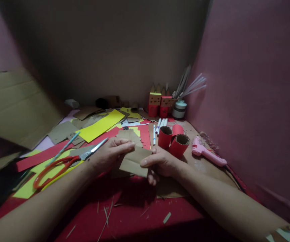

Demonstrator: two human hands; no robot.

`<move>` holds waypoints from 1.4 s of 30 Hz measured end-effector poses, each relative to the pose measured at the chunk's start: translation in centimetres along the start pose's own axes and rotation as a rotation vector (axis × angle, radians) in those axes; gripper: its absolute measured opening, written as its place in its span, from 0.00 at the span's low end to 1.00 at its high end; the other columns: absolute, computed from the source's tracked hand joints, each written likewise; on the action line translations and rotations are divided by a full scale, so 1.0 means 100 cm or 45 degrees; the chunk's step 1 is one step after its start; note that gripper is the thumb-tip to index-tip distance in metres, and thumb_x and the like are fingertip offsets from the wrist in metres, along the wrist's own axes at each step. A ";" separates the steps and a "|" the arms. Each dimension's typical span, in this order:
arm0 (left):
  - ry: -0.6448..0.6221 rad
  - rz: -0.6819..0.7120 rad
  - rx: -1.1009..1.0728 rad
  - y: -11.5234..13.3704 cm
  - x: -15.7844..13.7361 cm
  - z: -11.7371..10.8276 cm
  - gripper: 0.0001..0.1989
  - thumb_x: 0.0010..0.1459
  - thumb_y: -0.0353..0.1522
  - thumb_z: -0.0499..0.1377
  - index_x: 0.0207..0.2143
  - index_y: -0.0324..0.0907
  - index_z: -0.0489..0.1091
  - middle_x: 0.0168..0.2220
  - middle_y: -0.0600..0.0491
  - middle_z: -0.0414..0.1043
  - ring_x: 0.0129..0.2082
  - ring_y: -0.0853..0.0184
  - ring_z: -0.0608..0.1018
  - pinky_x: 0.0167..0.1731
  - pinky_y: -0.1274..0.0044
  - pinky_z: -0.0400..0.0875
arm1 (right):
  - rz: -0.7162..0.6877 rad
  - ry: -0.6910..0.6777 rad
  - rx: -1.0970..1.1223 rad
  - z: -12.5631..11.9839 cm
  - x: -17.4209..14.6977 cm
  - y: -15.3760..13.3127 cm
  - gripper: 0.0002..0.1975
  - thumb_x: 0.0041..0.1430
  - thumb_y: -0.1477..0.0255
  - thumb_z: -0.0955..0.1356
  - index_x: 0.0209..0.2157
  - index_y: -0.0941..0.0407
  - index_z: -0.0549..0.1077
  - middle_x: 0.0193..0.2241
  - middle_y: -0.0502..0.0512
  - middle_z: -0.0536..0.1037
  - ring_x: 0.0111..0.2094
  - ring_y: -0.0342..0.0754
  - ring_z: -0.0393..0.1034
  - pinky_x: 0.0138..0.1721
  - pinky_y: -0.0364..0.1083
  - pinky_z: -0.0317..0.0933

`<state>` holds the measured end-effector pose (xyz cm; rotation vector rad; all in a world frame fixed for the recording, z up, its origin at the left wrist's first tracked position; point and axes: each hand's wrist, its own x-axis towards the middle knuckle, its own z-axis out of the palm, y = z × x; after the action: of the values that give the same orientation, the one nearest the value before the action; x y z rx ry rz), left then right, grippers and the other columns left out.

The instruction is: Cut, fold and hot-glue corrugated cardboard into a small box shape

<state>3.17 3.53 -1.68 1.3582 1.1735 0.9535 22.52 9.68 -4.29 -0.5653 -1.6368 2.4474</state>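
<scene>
From where I stand, the work looks partly done. Two decorated figures (155,104) stand at the upper right of centre, faces drawn on and apparently complete. Below them, the red-covered tubes (165,139) bear no faces that I can see. The cardboard piece (135,164) is at the frame's centre, creased but plain: left-hand (119,147) fingers close on its upper-left corner, right-hand (160,162) fingers pinch its right edge, thumb on top. Scissors (85,155) lie at centre left, a pink glue gun (207,152) at centre right, neither in hand; scraps (167,217) litter the counter (135,218) at lower centre.
</scene>
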 end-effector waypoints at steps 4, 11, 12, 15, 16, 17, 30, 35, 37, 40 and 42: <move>0.013 -0.065 0.030 -0.003 0.002 -0.001 0.22 0.51 0.48 0.60 0.17 0.40 0.63 0.14 0.59 0.58 0.15 0.75 0.59 0.17 0.80 0.54 | -0.088 0.134 0.041 -0.002 0.001 -0.002 0.13 0.45 0.66 0.71 0.26 0.64 0.74 0.11 0.53 0.73 0.10 0.43 0.66 0.10 0.37 0.59; 0.094 -0.042 0.131 0.001 0.000 0.004 0.21 0.53 0.48 0.60 0.21 0.39 0.66 0.16 0.60 0.59 0.15 0.76 0.58 0.17 0.81 0.50 | -0.221 0.148 0.032 -0.002 0.004 0.002 0.17 0.49 0.61 0.71 0.22 0.62 0.73 0.12 0.54 0.74 0.11 0.43 0.67 0.09 0.37 0.56; 0.109 -0.028 0.147 0.002 0.000 0.004 0.21 0.53 0.47 0.60 0.20 0.39 0.66 0.16 0.60 0.58 0.16 0.76 0.58 0.17 0.81 0.51 | -0.219 0.119 0.020 -0.003 0.004 0.002 0.18 0.49 0.60 0.71 0.21 0.62 0.73 0.12 0.55 0.74 0.11 0.42 0.68 0.09 0.36 0.56; 0.132 0.006 0.184 0.003 0.001 0.003 0.22 0.54 0.48 0.59 0.20 0.39 0.65 0.16 0.60 0.58 0.16 0.76 0.58 0.17 0.81 0.50 | -0.173 0.046 0.001 -0.004 0.004 0.003 0.20 0.51 0.59 0.70 0.22 0.63 0.73 0.12 0.55 0.75 0.11 0.42 0.68 0.09 0.36 0.55; 0.128 0.013 0.190 0.003 0.002 0.002 0.22 0.54 0.48 0.59 0.19 0.40 0.64 0.16 0.60 0.57 0.16 0.76 0.57 0.17 0.81 0.50 | -0.166 0.035 -0.003 -0.005 0.005 0.003 0.20 0.51 0.58 0.70 0.22 0.63 0.73 0.12 0.55 0.75 0.11 0.42 0.68 0.09 0.36 0.55; 0.116 0.017 0.192 0.003 0.003 0.001 0.23 0.53 0.49 0.59 0.19 0.40 0.63 0.15 0.61 0.57 0.16 0.76 0.57 0.17 0.81 0.50 | -0.165 0.027 -0.008 -0.005 0.005 0.003 0.20 0.51 0.58 0.70 0.23 0.63 0.73 0.12 0.55 0.75 0.11 0.42 0.68 0.09 0.36 0.55; 0.004 -0.064 0.046 -0.002 0.005 -0.005 0.23 0.50 0.49 0.61 0.19 0.41 0.60 0.14 0.62 0.52 0.15 0.77 0.54 0.18 0.81 0.48 | -0.298 0.016 0.042 -0.004 0.009 0.009 0.25 0.55 0.51 0.67 0.27 0.61 0.72 0.16 0.55 0.77 0.14 0.44 0.71 0.11 0.37 0.61; 0.025 -0.139 0.010 0.002 0.007 -0.008 0.23 0.47 0.50 0.62 0.21 0.41 0.62 0.15 0.61 0.53 0.15 0.76 0.54 0.17 0.81 0.48 | -0.562 0.138 0.246 -0.002 0.009 0.004 0.24 0.56 0.61 0.70 0.50 0.57 0.66 0.24 0.52 0.80 0.23 0.48 0.77 0.22 0.44 0.71; 0.076 -0.153 0.043 0.005 0.005 -0.011 0.21 0.50 0.50 0.61 0.24 0.40 0.65 0.18 0.59 0.59 0.16 0.75 0.59 0.18 0.80 0.52 | -0.565 0.187 0.261 0.001 0.009 0.003 0.26 0.54 0.67 0.72 0.52 0.57 0.64 0.21 0.51 0.79 0.21 0.49 0.76 0.21 0.43 0.70; 0.179 -0.107 0.109 0.010 -0.001 -0.016 0.22 0.54 0.48 0.60 0.43 0.42 0.67 0.25 0.57 0.65 0.21 0.72 0.66 0.22 0.80 0.60 | -0.494 0.251 0.290 0.007 0.009 0.007 0.23 0.53 0.69 0.73 0.48 0.60 0.66 0.19 0.52 0.78 0.19 0.48 0.75 0.19 0.43 0.69; 0.198 -0.046 0.210 0.011 -0.006 -0.017 0.27 0.57 0.47 0.57 0.55 0.45 0.61 0.29 0.56 0.67 0.24 0.70 0.70 0.25 0.78 0.64 | -0.441 0.278 0.313 0.011 0.010 0.011 0.20 0.52 0.70 0.73 0.44 0.60 0.66 0.18 0.50 0.77 0.18 0.47 0.74 0.19 0.43 0.70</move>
<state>1.57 3.30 -0.38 1.4074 1.4161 0.9670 21.31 8.62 -5.09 -0.4498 -1.2113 2.1992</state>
